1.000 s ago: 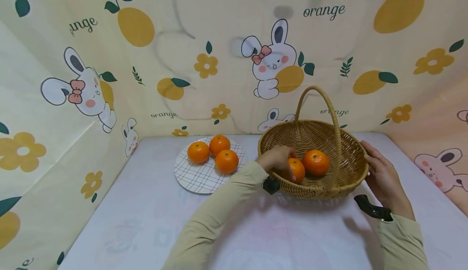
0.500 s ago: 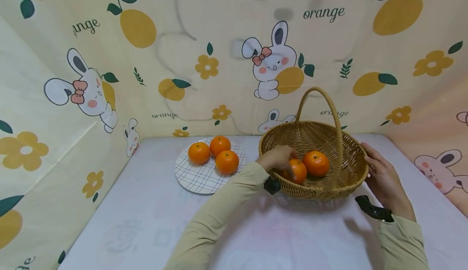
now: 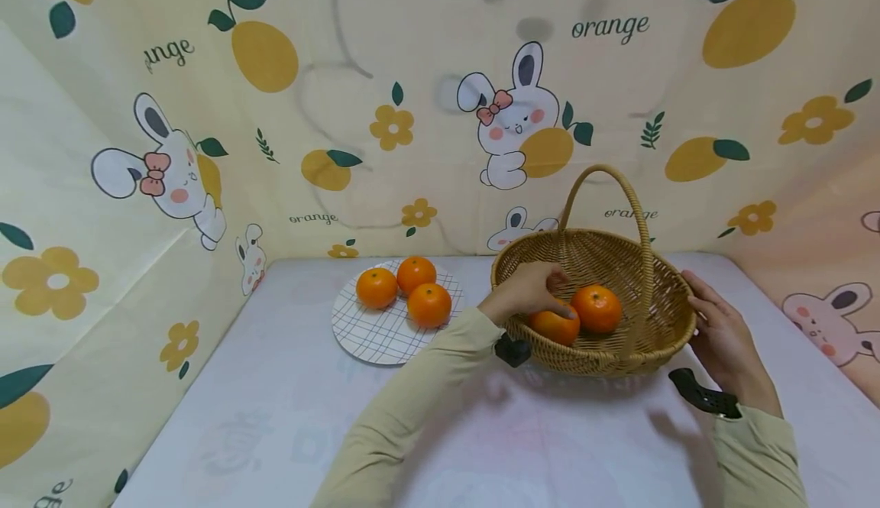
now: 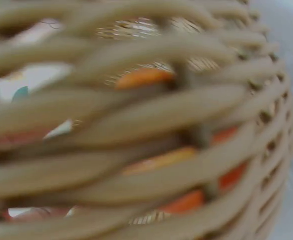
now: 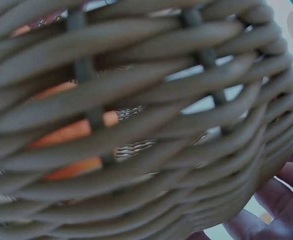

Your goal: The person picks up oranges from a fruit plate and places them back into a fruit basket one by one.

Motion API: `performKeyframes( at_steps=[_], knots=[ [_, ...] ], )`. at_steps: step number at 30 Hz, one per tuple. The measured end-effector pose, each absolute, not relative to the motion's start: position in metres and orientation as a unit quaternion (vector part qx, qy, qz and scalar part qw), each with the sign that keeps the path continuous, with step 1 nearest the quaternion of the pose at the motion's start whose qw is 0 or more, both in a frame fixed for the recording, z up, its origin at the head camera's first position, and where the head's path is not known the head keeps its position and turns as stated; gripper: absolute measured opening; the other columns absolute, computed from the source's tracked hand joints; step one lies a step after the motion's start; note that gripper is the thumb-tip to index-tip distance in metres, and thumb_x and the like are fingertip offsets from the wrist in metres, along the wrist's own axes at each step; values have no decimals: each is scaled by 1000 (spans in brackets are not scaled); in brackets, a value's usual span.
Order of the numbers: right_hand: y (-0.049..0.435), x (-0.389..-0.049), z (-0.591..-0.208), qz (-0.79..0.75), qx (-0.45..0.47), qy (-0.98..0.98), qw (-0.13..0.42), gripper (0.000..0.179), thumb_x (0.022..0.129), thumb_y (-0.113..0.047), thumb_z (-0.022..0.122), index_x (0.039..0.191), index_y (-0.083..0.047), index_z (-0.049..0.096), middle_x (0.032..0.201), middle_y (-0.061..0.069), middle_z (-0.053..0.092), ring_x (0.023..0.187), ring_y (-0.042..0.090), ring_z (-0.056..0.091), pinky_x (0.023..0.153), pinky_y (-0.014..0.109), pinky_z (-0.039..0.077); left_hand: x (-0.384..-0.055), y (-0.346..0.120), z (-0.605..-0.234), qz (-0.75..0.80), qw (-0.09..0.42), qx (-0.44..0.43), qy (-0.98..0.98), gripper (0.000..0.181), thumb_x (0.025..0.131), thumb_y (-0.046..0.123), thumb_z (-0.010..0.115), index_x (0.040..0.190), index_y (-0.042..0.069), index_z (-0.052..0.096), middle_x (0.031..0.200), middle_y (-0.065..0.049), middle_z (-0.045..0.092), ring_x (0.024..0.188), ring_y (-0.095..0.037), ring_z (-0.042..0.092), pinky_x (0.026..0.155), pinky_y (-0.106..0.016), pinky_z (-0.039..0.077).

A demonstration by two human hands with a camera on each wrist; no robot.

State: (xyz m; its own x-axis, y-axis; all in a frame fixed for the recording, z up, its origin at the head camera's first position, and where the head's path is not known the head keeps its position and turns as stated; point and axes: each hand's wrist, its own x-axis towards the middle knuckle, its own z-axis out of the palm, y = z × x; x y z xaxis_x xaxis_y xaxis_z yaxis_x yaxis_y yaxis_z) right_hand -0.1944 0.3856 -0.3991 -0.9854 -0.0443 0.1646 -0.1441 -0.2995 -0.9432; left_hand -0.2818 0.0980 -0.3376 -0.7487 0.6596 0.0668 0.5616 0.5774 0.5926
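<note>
- The left hand (image 3: 525, 288) reaches over the left rim of the wicker basket (image 3: 598, 361). Its thumb and fingers stand apart, the thumb lying against the upper side of the left basket orange (image 3: 553, 331); no fruit shows clamped between them.
- The right hand (image 3: 727, 336) rests its extended fingers against the outside of the basket at the right. It steadies the wall, by the look of it, rather than clamping it.
- The left basket orange lies inside at the near left, touching or just beside the right basket orange (image 3: 596, 311). If the thumb pushes it sideways, it could roll into its neighbour.
- The tall handle (image 3: 646, 263) arches over the basket to the right of both oranges. A wide sweep of the left hand to the right could knock it and jolt the basket.
- The dark left wristband (image 3: 513, 350) sits close by the near left rim; catching there could tip or drag the basket, more so if the right hand lets go.
- Further left, the round grid-patterned plate (image 3: 371, 345) bears three oranges (image 3: 429, 306) grouped on its far right part. The left sleeve (image 3: 419, 393) passes near it, so a low backward swing might nudge the plate.
- All stands on the white tabletop (image 3: 275, 416), before a printed cloth (image 3: 426, 34).
</note>
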Motion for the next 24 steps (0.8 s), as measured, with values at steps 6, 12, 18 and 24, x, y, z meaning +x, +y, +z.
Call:
performKeyframes(
  at_steps=[6, 12, 18, 24],
  knots=[
    [387, -196, -402, 812, 86, -576, 35, 55, 107, -17, 35, 156, -19, 10, 161, -4, -1, 134, -1, 28, 92, 15, 40, -276, 84, -327, 389, 63, 338, 855, 47, 76, 29, 85, 117, 15, 65, 94, 3, 63, 87, -8, 55, 73, -18, 44],
    [388, -196, -404, 825, 91, -557, 35, 54, 107, -15, 34, 156, -21, 14, 161, -5, -2, 129, -3, 34, 89, 15, 43, -274, 63, -317, 481, 22, 340, 808, 38, 80, 22, 82, 114, 11, 67, 90, -3, 61, 78, -10, 57, 70, -19, 47],
    [388, -195, -405, 827, 93, -553, 33, 52, 107, -15, 34, 156, -22, 17, 161, -6, -2, 129, -3, 33, 89, 15, 43, -276, 36, -312, 548, -33, 311, 776, 33, 83, 17, 78, 112, 7, 67, 86, -3, 60, 81, -14, 61, 72, -22, 49],
    [388, -197, -404, 827, 88, -555, 31, 54, 107, -16, 34, 156, -21, 12, 161, -7, -3, 134, -2, 27, 88, 14, 43, -274, 4, -314, 584, -78, 253, 768, 29, 85, 15, 77, 110, 7, 67, 91, -6, 61, 85, -20, 62, 72, -27, 52]
  ],
)
